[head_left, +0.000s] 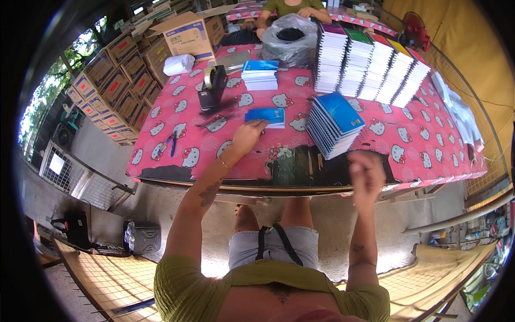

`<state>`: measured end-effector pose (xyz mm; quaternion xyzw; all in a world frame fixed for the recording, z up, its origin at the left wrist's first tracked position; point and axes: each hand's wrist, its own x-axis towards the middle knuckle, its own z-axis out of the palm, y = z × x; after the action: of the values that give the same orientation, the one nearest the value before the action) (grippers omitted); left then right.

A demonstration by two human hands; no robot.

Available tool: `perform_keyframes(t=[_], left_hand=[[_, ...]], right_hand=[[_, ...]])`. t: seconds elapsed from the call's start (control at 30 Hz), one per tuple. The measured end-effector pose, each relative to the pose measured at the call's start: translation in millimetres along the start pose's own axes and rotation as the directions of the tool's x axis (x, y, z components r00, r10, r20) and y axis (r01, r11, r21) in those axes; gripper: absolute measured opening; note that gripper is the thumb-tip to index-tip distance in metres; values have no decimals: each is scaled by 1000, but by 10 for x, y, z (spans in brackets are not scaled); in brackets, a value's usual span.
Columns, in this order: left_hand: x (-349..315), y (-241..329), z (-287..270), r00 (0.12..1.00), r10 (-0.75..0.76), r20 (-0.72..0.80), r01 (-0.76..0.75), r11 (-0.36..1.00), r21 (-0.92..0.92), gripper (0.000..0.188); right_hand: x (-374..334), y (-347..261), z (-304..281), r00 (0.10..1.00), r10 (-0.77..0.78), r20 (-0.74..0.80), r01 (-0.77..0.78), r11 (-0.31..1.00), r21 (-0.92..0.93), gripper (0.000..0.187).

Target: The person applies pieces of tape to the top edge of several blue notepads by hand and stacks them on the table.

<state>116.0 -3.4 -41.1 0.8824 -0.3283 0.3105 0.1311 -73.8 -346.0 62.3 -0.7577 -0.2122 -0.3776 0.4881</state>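
Observation:
My left hand (248,136) reaches over the table, its fingers closed on the near-left edge of a thin blue-covered booklet (271,114), with white paper showing along its near edge. At the table's front edge hovers my right hand (367,170), blurred by motion, so its fingers and anything in them are unclear. Just beyond it stands a pile of blue spiral notebooks (339,114), slightly skewed. Farther back, a short stack of blue-covered booklets (260,76) lies behind the booklet at my left hand.
Tall stacks of spiral notebooks (355,63) stand at the back right. A black tape dispenser (211,95) and blue-handled scissors (173,144) lie at left. Across the table a person (291,7) works by a plastic bag of black coils (289,40). Cartons (114,86) are piled left.

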Motion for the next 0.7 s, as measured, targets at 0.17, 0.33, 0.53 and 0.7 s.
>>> perform_keyframes(t=[0.17, 0.33, 0.53, 0.7], left_hand=[[266, 661, -538, 999, -44, 31, 47, 990, -135, 40], [-26, 635, -270, 998, 17, -60, -35, 947, -318, 26], [-428, -960, -243, 928, -361, -87, 371, 879, 299, 23], [-358, -773, -135, 935, -292, -204, 337, 909, 246, 17]], right_hand=[[-182, 310, 888, 986, 70, 151, -87, 991, 104, 50], [-444, 847, 1418, 808, 479, 344, -582, 741, 334, 57], [-398, 831, 1626, 840, 419, 344, -534, 750, 389, 42], [-369, 817, 1537, 746, 414, 522, -615, 729, 300, 25]])
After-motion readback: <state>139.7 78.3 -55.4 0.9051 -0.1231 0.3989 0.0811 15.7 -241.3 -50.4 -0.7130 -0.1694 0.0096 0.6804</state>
